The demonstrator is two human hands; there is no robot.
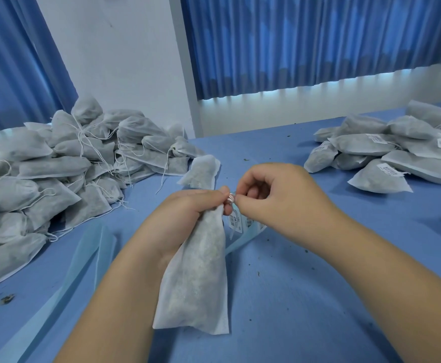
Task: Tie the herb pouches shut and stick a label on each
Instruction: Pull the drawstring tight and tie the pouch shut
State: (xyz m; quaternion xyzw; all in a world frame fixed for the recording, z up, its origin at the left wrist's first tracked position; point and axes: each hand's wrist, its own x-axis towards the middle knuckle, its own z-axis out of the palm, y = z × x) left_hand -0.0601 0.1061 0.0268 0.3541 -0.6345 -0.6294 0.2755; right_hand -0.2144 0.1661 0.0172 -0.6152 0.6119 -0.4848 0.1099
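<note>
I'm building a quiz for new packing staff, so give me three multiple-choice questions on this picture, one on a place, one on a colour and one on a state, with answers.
1. Where does the pile of labelled pouches lie?
A. on the person's right
B. on the person's left
C. in the person's lap

2. What colour is the table cover?
A. white
B. blue
C. green

3. How is the held pouch handled?
A. it lies flat, untouched
B. the left hand holds its neck while the right hand pinches at its top
C. the right hand alone dangles it

Answers:
1 A: white barcode labels show only on the right-side pile.
2 B: the bare cover is blue throughout.
3 B: both hands meet at the pouch's gathered top.
</note>
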